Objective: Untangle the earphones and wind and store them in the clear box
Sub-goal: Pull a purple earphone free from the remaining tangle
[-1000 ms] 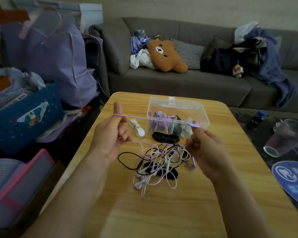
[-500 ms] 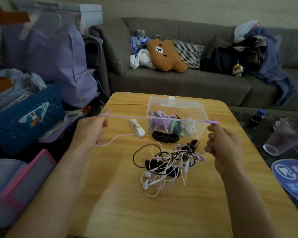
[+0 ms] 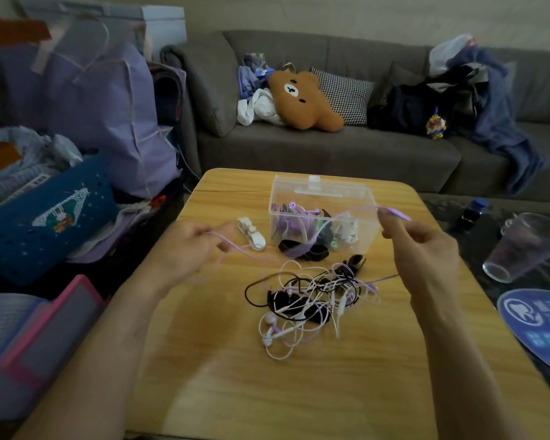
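Purple earphone cord (image 3: pixel 299 249): we pinch it in left hand (image 3: pixel 188 246) and right hand (image 3: pixel 423 246); motion-blurred mid-span, merging into tangle (image 3: pixel 311 306) on counter (image 3: pixel 235 376).

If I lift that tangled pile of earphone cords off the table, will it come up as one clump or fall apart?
The tangled pile probably lifts as one floppy clump: black, white and purple cords loop through each other. Earbuds at its near edge would likely dangle. The purple cable held by the left hand and right hand seems to run into it, so it may drag.
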The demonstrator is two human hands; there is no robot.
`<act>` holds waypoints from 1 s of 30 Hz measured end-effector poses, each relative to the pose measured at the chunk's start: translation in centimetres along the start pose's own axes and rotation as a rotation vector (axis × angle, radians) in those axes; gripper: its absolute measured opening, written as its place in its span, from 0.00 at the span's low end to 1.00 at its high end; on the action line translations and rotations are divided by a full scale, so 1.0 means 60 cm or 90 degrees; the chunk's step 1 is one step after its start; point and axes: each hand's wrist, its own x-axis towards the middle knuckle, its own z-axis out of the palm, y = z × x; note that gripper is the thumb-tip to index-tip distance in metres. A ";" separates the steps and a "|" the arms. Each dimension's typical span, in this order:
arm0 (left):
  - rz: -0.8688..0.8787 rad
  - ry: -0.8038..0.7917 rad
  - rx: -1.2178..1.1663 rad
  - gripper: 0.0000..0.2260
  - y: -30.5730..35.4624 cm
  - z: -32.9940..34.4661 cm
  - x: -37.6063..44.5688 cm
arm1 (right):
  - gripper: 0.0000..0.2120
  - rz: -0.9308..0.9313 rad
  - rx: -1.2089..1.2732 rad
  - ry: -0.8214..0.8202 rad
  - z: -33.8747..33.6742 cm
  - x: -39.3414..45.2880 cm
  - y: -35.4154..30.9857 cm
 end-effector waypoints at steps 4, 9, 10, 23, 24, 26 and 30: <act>-0.051 0.246 0.061 0.11 -0.024 -0.014 0.025 | 0.26 0.045 -0.041 0.000 -0.012 0.011 0.005; 0.010 -0.104 0.427 0.55 -0.033 -0.014 0.006 | 0.14 0.036 -0.064 -0.047 -0.010 0.020 0.020; 0.054 -0.128 0.427 0.57 -0.029 -0.009 0.000 | 0.13 0.032 -0.062 -0.068 -0.007 0.018 0.021; 0.320 -0.154 -0.001 0.30 0.044 0.218 -0.095 | 0.31 0.296 0.570 -0.460 0.012 -0.017 -0.015; 0.301 -0.177 -0.004 0.30 0.040 0.224 -0.092 | 0.32 0.300 0.597 -0.473 0.006 -0.018 -0.018; 0.313 -0.193 0.014 0.20 0.032 0.228 -0.086 | 0.35 0.291 0.614 -0.475 -0.007 -0.016 -0.023; 0.381 -0.156 0.190 0.10 0.030 0.202 -0.069 | 0.33 0.260 0.491 -0.360 -0.028 0.000 -0.019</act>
